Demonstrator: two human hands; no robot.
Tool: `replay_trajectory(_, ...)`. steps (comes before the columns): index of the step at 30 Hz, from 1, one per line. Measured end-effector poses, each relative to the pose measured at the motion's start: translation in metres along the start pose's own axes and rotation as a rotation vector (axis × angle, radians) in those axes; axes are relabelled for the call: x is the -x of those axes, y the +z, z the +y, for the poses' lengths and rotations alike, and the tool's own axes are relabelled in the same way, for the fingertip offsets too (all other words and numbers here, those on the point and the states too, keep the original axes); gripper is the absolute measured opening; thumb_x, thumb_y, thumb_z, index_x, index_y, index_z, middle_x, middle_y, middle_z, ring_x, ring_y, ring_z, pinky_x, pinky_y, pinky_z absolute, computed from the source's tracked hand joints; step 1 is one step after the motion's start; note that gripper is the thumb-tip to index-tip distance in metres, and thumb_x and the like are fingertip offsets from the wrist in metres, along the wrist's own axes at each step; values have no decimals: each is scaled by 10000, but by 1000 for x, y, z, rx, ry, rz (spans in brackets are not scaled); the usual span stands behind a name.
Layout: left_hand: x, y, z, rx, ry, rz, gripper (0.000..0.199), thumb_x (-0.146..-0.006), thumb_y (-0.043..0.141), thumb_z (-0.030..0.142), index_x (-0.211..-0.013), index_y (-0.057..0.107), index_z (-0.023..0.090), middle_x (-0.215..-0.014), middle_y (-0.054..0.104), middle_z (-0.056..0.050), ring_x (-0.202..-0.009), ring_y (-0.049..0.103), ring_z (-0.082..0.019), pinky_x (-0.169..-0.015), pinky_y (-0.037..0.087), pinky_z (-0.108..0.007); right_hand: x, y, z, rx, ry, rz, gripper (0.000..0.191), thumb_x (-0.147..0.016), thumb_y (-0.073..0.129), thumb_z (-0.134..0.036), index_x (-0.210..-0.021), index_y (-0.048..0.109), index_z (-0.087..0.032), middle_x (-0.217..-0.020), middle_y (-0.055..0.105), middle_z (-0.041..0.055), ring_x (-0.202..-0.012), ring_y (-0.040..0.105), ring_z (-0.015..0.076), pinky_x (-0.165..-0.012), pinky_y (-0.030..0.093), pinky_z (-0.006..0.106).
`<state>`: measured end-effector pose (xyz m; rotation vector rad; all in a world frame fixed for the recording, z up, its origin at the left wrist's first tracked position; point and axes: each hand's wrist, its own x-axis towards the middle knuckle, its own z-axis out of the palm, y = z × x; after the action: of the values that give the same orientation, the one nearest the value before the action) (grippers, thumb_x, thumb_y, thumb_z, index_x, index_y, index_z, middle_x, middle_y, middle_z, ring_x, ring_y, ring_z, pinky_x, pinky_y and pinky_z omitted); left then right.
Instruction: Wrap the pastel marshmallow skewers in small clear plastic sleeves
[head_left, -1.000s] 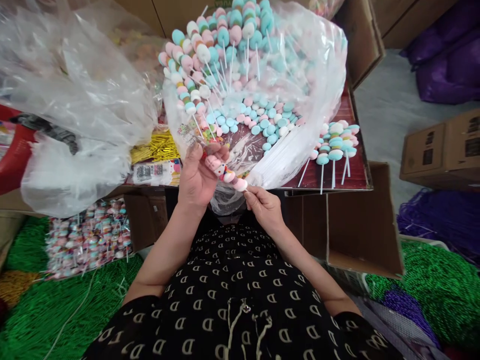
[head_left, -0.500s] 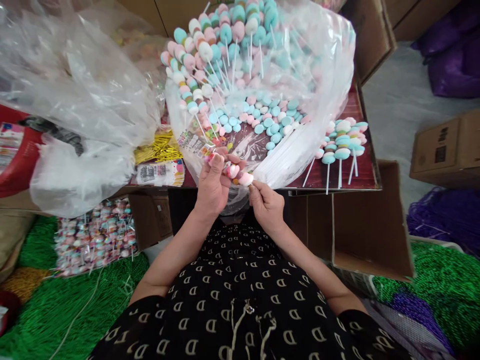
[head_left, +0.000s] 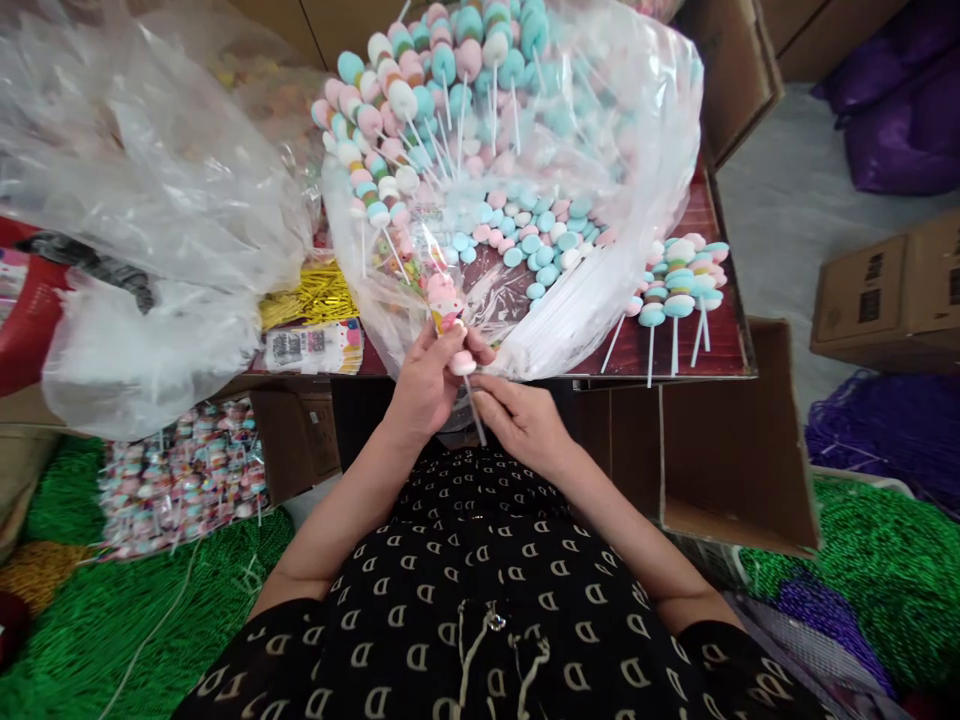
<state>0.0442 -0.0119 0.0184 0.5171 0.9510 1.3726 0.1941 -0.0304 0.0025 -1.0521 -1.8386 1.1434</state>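
Observation:
My left hand (head_left: 429, 385) is closed around a marshmallow skewer, its thumb and fingers over the middle. Above the fingers shows a pink top (head_left: 444, 292) shaped like ice cream; below them is a pale pink marshmallow (head_left: 463, 364). The skewer's white stick (head_left: 475, 412) points down towards my body. My right hand (head_left: 521, 420) has its curled fingertips at the upper part of this stick, just below the marshmallow. Beyond my hands, a large clear plastic bag (head_left: 652, 200) lies open with loose blue, pink and white marshmallows (head_left: 536, 245) and white sticks (head_left: 559, 315).
Finished-looking marshmallow skewers (head_left: 450, 65) fan out at the back; several more (head_left: 682, 280) lie at the table's right edge. Yellow twist ties (head_left: 315, 295) and printed cards (head_left: 311, 347) are left. Open cardboard boxes (head_left: 739, 450) stand below right, and packed skewers (head_left: 184, 475) below left.
The skewer has turned from lying sideways to having its stick point down towards me, its pink top now showing. My right hand has shifted slightly left and down, onto the stick.

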Motion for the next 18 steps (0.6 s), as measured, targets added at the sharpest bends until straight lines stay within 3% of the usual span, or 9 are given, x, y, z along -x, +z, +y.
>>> replay_trajectory(3,0,0,4,-18,-27,-32,214,-854,707,321,-743,579,190,-681,595,20,-644,662,-134,-655,551,-283,-12,-17,-5,20,14,161,222,-997,581,-337,-1030,774,-234,-843,766,33,-775,705,178,-742,573,311)
replay_trajectory(6,2,-1,1,-38,-58,-125,202,-847,674,320,-724,578,190,-647,574,18,-571,617,-126,-591,518,-280,-27,-21,-7,-5,3,279,158,-964,625,-297,-1004,766,-238,-921,767,34,-810,707,171,-747,575,318)
replay_trajectory(12,3,-7,-14,-65,-23,-183,94,-887,641,280,-847,616,198,-674,606,28,-524,584,-106,-535,471,-256,-40,-5,-7,-305,130,192,96,-964,612,-272,-944,688,-217,-656,664,-36,-490,625,121,-562,536,301)
replay_trajectory(18,3,-8,-17,-128,-15,-150,132,-871,687,311,-933,636,207,-648,591,45,-519,568,-102,-520,467,-241,-41,0,-6,-336,243,195,109,-948,640,-310,-891,646,-217,-551,613,-69,-443,597,103,-513,502,270)
